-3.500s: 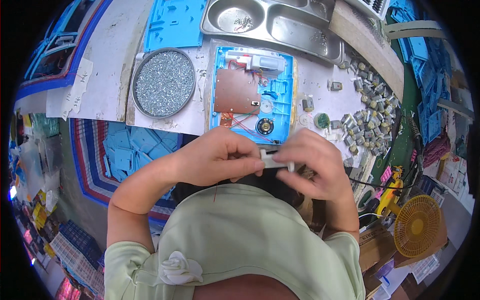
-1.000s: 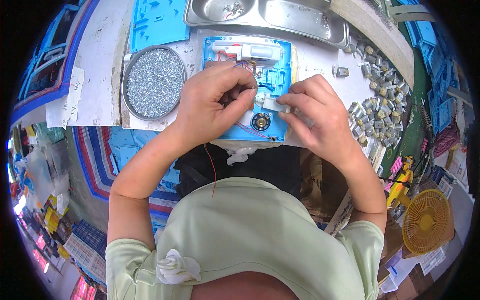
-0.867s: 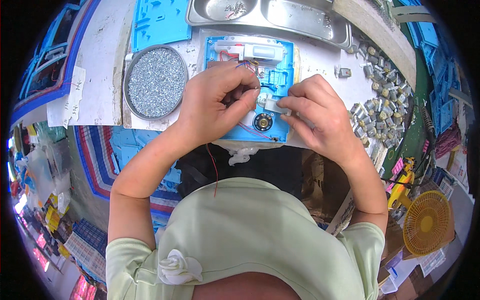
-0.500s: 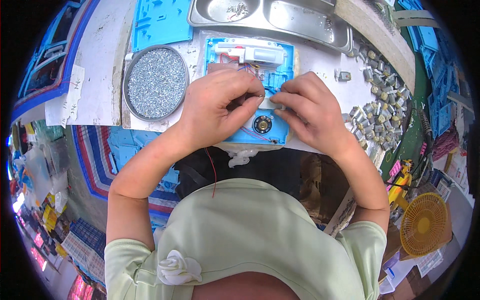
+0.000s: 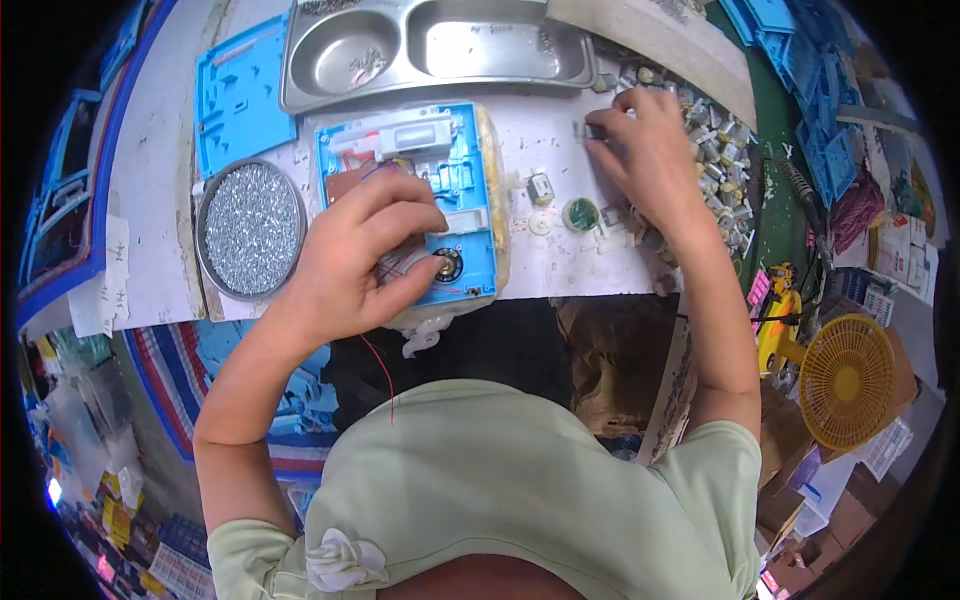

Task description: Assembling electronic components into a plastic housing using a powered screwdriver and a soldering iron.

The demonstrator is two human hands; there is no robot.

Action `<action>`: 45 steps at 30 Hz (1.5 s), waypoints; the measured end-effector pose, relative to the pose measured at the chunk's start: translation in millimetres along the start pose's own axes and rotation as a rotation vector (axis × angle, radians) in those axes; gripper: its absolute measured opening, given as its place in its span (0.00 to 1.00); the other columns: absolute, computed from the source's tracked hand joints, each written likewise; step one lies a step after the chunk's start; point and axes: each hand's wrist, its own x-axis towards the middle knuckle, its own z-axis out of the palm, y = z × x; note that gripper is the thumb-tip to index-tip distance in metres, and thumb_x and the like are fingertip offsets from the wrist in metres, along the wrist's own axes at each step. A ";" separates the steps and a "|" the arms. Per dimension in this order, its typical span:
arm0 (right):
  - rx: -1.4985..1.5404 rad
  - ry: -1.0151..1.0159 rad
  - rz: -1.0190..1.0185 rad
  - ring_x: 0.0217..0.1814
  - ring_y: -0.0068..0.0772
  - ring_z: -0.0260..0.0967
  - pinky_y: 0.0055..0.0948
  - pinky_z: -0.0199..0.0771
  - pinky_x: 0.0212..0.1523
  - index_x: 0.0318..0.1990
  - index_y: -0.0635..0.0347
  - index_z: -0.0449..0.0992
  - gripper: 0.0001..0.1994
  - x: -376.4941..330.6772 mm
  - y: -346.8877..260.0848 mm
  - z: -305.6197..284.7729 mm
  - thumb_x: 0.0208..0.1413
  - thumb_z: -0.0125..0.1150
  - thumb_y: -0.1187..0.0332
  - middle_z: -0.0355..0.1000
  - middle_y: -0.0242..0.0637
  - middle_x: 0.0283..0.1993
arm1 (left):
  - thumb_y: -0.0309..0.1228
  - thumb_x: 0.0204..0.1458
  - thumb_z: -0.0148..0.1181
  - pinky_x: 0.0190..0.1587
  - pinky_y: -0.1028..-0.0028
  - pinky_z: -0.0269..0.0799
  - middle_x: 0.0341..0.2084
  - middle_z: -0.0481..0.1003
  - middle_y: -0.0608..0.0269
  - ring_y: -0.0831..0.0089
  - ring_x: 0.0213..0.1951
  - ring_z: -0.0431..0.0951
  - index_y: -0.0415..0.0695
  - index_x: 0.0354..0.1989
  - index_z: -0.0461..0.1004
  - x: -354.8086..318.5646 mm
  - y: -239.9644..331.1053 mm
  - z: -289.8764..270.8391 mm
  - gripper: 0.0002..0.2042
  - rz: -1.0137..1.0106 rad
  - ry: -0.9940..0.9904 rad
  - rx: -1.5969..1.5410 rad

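A blue plastic housing [image 5: 478, 190] lies on the table, with a white box-shaped part, thin wires, a pale strip [image 5: 466, 220] and a round black speaker [image 5: 449, 265] in it. My left hand [image 5: 365, 250] rests over its left side, thumb and fingers apart, hiding some of the wires. The thumb tip is by the speaker and the fingertips are near the strip. My right hand [image 5: 645, 150] is at the right, its thumb and forefinger around a small grey motor [image 5: 588, 131], slightly blurred. Another small motor [image 5: 540, 189] lies right of the housing.
A round tray of small screws [image 5: 252, 230] stands at left, below a blue panel [image 5: 240, 95]. A steel two-basin tray [image 5: 405, 45] sits at the back. Many motors [image 5: 720, 165] are heaped at right. A green roll [image 5: 580, 214] lies near the front edge.
My right hand has left the housing and moved right to the small motor. My left thumb and fingers have come apart from their pinch. The view has shifted.
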 end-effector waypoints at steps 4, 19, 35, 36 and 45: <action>0.317 -0.050 0.101 0.36 0.42 0.70 0.41 0.71 0.41 0.42 0.56 0.80 0.12 4.3 -28.9 -20.4 0.52 0.72 0.64 0.72 0.38 0.29 | 0.23 0.54 0.68 0.29 0.78 0.70 0.33 0.80 0.61 0.81 0.27 0.74 0.40 0.47 0.77 21.8 27.1 -3.1 0.12 -0.251 0.051 -0.111; 2.013 0.080 0.603 0.41 0.28 0.79 0.26 0.80 0.43 0.60 0.64 0.70 0.22 -52.1 -50.6 -17.9 0.59 0.67 0.79 0.78 0.39 0.39 | 0.27 0.51 0.65 0.36 0.66 0.80 0.37 0.80 0.59 0.63 0.35 0.82 0.41 0.42 0.79 124.8 28.8 14.3 0.10 0.495 -0.277 0.135; 1.841 0.307 0.577 0.44 0.19 0.72 0.19 0.76 0.47 0.62 0.65 0.71 0.26 -60.0 -39.7 -33.2 0.55 0.67 0.84 0.74 0.32 0.43 | 0.39 0.56 0.64 0.48 0.57 0.79 0.38 0.84 0.53 0.53 0.42 0.84 0.44 0.42 0.83 329.8 -97.8 86.8 0.13 -0.128 0.037 0.640; 1.824 0.317 0.585 0.44 0.19 0.72 0.19 0.76 0.47 0.62 0.66 0.71 0.26 -61.9 -39.4 -33.3 0.55 0.67 0.84 0.74 0.32 0.43 | 0.37 0.56 0.63 0.47 0.58 0.80 0.36 0.84 0.53 0.54 0.41 0.84 0.43 0.40 0.83 329.0 -99.2 88.2 0.11 -0.096 0.049 0.647; 1.582 0.360 0.625 0.41 0.18 0.71 0.18 0.73 0.43 0.62 0.66 0.71 0.25 -82.8 -28.7 -46.1 0.56 0.67 0.83 0.74 0.31 0.41 | 0.28 0.54 0.54 0.40 0.51 0.76 0.29 0.80 0.43 0.46 0.34 0.83 0.42 0.35 0.80 329.0 -97.4 93.5 0.08 0.229 0.182 0.620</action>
